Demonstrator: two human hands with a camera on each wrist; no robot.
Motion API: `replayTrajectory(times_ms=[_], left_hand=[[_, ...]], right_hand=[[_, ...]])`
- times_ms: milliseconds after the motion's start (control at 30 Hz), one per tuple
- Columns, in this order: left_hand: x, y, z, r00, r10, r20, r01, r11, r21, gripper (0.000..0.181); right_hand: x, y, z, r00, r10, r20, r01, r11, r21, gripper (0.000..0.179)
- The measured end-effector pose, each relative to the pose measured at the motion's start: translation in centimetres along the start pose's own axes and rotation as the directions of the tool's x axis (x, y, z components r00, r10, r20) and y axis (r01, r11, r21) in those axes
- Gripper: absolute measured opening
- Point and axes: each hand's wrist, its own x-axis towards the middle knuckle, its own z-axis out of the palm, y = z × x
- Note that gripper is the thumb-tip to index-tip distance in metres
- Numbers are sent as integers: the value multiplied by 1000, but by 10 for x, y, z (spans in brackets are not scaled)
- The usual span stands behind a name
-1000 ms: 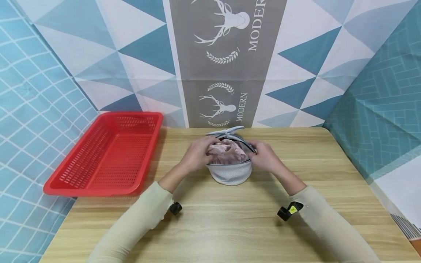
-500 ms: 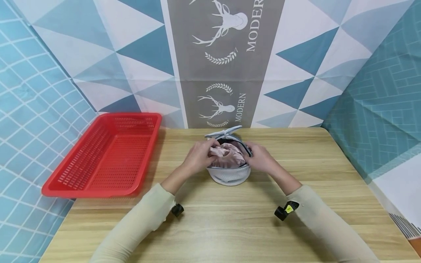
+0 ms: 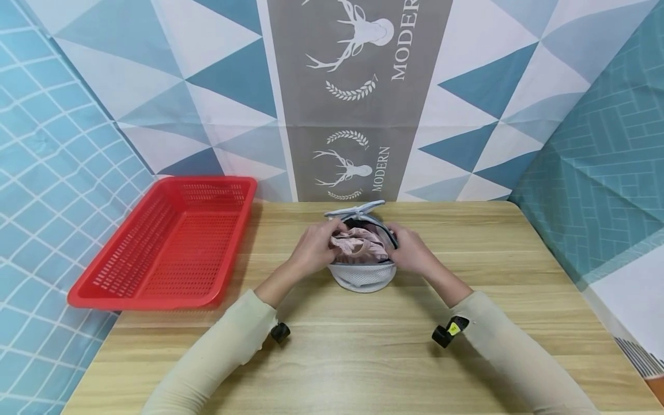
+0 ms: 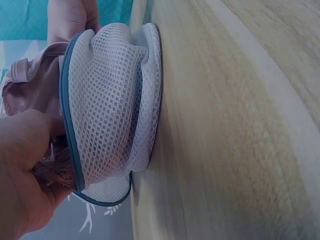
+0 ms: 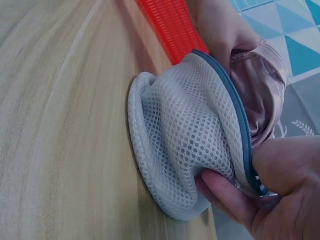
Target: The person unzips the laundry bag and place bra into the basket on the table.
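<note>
A white mesh laundry bag (image 3: 361, 279) with a dark-edged zip opening sits on the table, its lid (image 3: 358, 208) folded back toward the wall. Bunched in its mouth is a pink satin garment (image 3: 363, 242) with lace trim. My left hand (image 3: 313, 245) pinches the garment's lacy side at the left of the opening, right beside the zip. On the opposite side my right hand (image 3: 412, 249) grips the bag's rim, its fingers (image 5: 227, 192) against the outer mesh and its thumb at the zip edge. The lower part of the garment is hidden inside the bag.
To the left stands a red perforated plastic basket (image 3: 194, 253), its rim close to the left wall covering. Behind the wooden table (image 3: 358, 357) rises a patterned wall cloth (image 3: 353, 132). Dark camera mounts stick out below both sleeves.
My right hand has shifted slightly left with the bag's rim, and the opening looks narrower. The garment's folds have changed and settled a little lower. My left hand keeps its place at the left side.
</note>
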Motion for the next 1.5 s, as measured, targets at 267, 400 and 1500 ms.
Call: replayTrajectory(times_ms=[267, 400, 1500], left_hand=[[0, -2, 1, 1000, 14, -8, -14, 1000, 4, 42], [-2, -2, 0, 1000, -4, -10, 4, 1000, -20, 48], [-9, -24, -21, 944, -244, -222, 168, 935, -313, 36]], right_hand=[[5, 9, 5, 1000, 18, 22, -18, 1000, -11, 46], [1, -1, 0, 999, 27, 19, -27, 1000, -10, 48], [-4, -9, -15, 994, 93, 52, -93, 996, 11, 64]])
